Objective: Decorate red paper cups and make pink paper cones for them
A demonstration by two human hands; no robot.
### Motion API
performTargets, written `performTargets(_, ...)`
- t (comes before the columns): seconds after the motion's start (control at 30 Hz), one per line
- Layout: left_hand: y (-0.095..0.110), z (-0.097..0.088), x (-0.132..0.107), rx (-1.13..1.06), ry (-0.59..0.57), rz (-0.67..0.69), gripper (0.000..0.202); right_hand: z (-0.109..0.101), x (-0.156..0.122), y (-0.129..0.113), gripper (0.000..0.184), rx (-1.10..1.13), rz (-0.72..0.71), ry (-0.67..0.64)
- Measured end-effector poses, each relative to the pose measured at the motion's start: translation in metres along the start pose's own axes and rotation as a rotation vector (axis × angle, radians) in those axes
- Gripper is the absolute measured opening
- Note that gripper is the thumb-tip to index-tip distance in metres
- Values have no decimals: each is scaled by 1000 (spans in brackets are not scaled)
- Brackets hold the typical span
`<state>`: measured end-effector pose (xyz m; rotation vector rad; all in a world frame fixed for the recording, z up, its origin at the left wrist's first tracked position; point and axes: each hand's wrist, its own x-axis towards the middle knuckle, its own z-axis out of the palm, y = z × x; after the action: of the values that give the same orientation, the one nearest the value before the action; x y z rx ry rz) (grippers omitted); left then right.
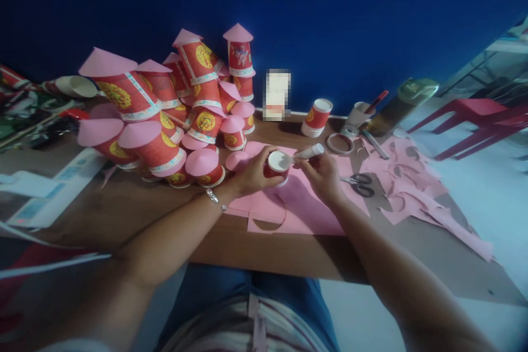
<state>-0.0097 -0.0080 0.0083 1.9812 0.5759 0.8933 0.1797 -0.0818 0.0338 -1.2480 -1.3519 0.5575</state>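
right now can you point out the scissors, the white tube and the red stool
scissors (355, 181), head view, base of the dark handles
white tube (310, 152), head view, its side
red stool (474, 112), head view, its seat

Left grip (254, 175) holds a red cup (278, 163); right grip (324, 173), a white tube (311, 151).

On the table (268, 257), the left hand (252, 173) holds a cup (279, 161) over the paper sheets (315, 217), and the right hand (324, 173) holds a tube (311, 150) just right of its rim. Left of the hands are stacked cups (206, 122) topped with cones, with a power strip (58, 192) farther left and nearer the person. Scissors (363, 185) lie just right of the right hand, scraps (416, 184) beyond them. Behind the hands, towards the wall (350, 22), stand, left to right, a second cup (317, 117), a third cup (355, 114) and a bottle (398, 107); off the table's right side stands a stool (474, 114)
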Motion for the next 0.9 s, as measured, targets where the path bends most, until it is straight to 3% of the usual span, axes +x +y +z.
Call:
performTargets(0.1,0,3,1,26,35,-42,64,0,0,-1,21,7,-7,3)
performTargets(0.27,-10,5,5,111,118,53,56,1,0,0,23,2,15,1)
performTargets(0.53,-12,-1,7,59,53,55,54,1,0,4,28,61,25,0)
performTargets(0.73,-9,-1,4,-116,23,-29,62,2,2,4,34,106,28,-2)
performTargets(0.9,-6,-4,4,-128,21,7,58,2,3,5,33,136,54,-7)
